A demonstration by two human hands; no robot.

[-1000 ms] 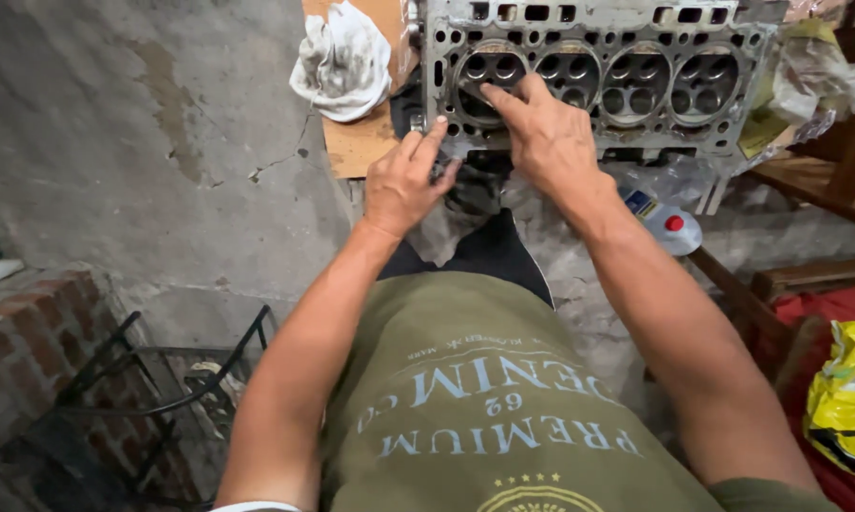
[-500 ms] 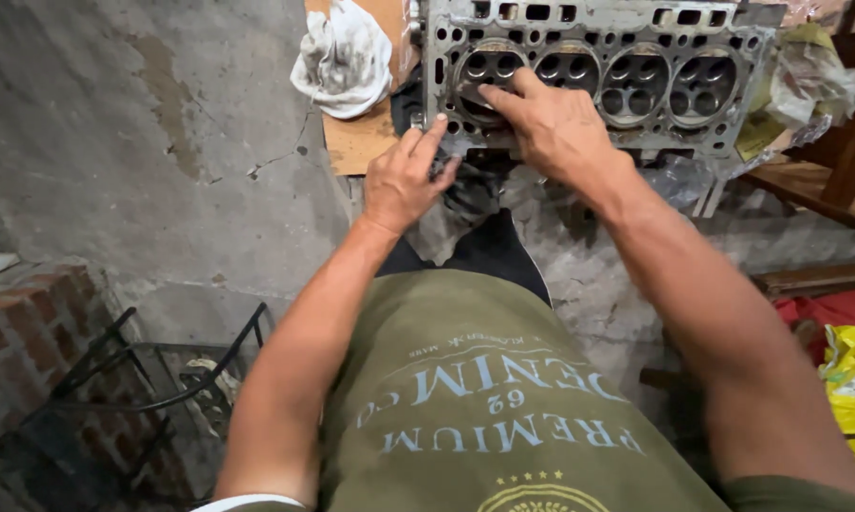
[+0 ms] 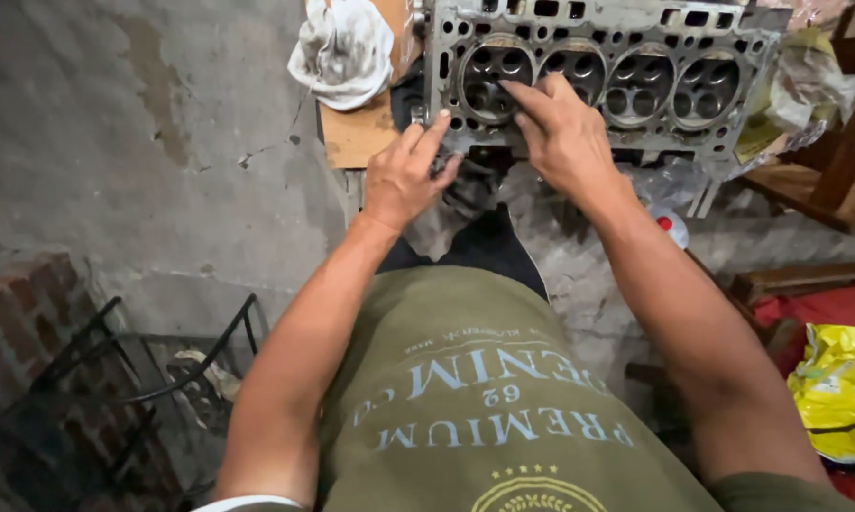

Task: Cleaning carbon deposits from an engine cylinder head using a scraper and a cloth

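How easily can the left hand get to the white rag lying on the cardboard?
Probably yes. The left hand rests at the cylinder head's near edge, and the white rag lies just up and left on the cardboard, with nothing visible between them.

Wearer as I see them from the head camera: olive-green T-shirt (image 3: 484, 417), short-sleeved, pale grey-white block lettering printed across the chest, a yellowish round emblem with small stars below it. Dark trousers (image 3: 484, 248). Arms bare; left hand (image 3: 404, 175) and right hand (image 3: 565, 137) ungloved, no watch, no rings.
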